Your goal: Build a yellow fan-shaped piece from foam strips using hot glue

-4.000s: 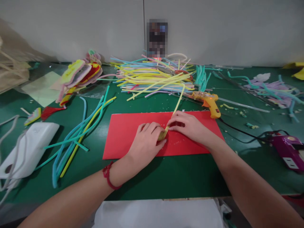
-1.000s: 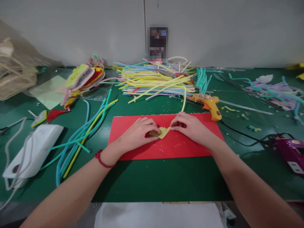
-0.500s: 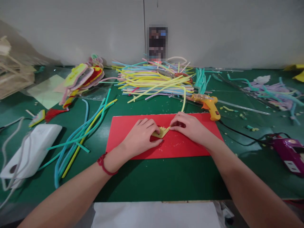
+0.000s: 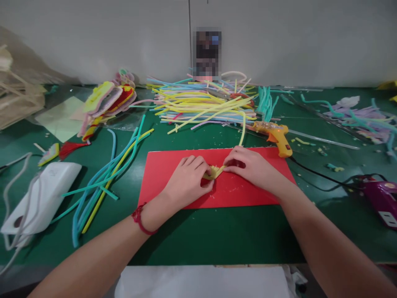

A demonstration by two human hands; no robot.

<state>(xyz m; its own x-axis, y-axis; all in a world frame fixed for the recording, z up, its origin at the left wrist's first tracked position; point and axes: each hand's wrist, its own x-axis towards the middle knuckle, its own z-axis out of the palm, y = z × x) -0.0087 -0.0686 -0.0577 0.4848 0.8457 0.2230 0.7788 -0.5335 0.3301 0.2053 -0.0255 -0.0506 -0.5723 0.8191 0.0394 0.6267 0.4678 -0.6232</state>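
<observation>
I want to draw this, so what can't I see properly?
1. Head view: part of the yellow piece, hidden by the left hand.
2. Head view: part of the yellow strip, hidden by the right hand.
3. Head view: the purple box, cut off by the right edge.
4. Head view: the dark rectangle, blurred into squares.

The strip point(image 4: 218, 171) is pale yellow, the board point(image 4: 238, 194) red, the table point(image 4: 217, 240) dark green

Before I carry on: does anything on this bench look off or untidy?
Mostly loose mess. Small scraps litter the green tabletop right of the red board, like offcuts left unswept. The yellow glue gun lies on its side, its front end beside the pile of colored strips, which looks awkwardly close. No spill shows.
</observation>
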